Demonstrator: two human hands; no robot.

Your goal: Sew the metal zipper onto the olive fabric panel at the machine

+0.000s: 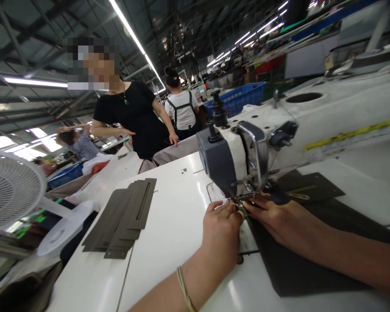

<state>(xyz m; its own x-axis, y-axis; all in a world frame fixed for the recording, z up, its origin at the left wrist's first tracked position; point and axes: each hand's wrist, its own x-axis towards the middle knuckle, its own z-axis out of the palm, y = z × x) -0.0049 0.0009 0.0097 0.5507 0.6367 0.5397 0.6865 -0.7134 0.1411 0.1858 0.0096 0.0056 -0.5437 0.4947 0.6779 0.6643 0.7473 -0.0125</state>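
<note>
A white and grey sewing machine (219,160) stands over the worktable, its needle area partly hidden behind my fingers. My left hand (222,227) is just left of the presser foot, fingers curled and closed; what they grip, if anything, is hidden. From the right, my right hand (276,216) reaches in with fingers stretched out, lying on a large dark grey-brown fabric piece (292,268) beside the needle. Behind that hand lies another dark piece (321,186) with a yellowish loop on it.
A fanned stack of dark cut pieces (123,221) lies on the white table (169,242) to the left. A white fan (13,190) stands at the far left. One person (133,117) stands beyond the table, others farther back. A blue crate (243,97) sits behind the machine.
</note>
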